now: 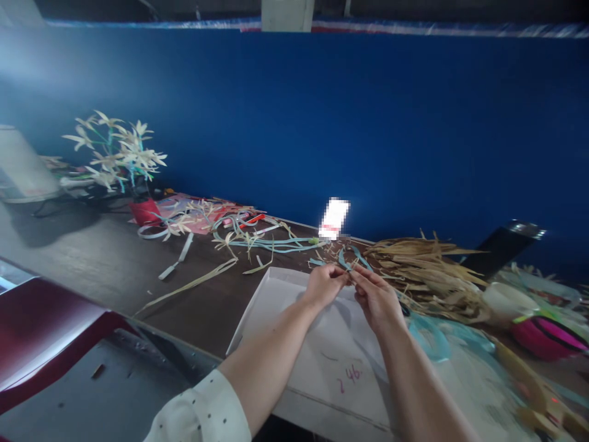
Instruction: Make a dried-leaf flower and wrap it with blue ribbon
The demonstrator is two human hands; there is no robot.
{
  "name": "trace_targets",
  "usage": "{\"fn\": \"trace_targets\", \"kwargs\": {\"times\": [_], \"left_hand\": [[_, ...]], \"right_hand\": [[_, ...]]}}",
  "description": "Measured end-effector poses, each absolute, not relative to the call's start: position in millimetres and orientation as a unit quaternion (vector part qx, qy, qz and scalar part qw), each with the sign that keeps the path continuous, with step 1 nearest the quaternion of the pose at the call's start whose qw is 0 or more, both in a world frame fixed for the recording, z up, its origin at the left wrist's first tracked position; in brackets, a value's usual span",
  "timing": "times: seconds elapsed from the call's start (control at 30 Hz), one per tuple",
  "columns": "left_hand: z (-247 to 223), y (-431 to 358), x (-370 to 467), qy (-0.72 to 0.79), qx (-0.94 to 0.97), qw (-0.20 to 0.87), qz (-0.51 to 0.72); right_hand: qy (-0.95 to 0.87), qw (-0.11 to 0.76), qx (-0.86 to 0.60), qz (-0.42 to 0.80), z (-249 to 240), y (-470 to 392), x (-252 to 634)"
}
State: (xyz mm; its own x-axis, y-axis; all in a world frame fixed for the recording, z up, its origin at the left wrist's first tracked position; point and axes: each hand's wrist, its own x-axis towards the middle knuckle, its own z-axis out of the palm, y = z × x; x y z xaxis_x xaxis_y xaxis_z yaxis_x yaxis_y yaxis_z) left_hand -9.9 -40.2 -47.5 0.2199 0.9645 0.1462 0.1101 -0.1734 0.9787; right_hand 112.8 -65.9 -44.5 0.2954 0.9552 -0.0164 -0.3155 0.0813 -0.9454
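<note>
Head view: left hand (326, 285) and right hand (378, 301), fingers closed, pinch a thin light-blue strip (343, 259) over white cardboard (276, 298).

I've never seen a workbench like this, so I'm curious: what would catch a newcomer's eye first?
Probably the pale flowers standing in a red pot toward the left, bright against the deep blue wall. Next, perhaps, the glowing white patch near the foot of that wall, just beyond the two hands, left and right, which meet above a white box lid or tray.
</note>
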Motion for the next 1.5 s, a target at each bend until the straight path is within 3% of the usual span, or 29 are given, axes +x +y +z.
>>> {"fn": "trace_targets", "kwargs": {"times": [1.5], "left_hand": [[-42.7, -44.5, -11.6, 0.419, 0.647, 0.466, 0.436]], "right_hand": [[-0.309, 0.678, -0.455, 0.488, -45.1, -64.6, 114.3]]}}
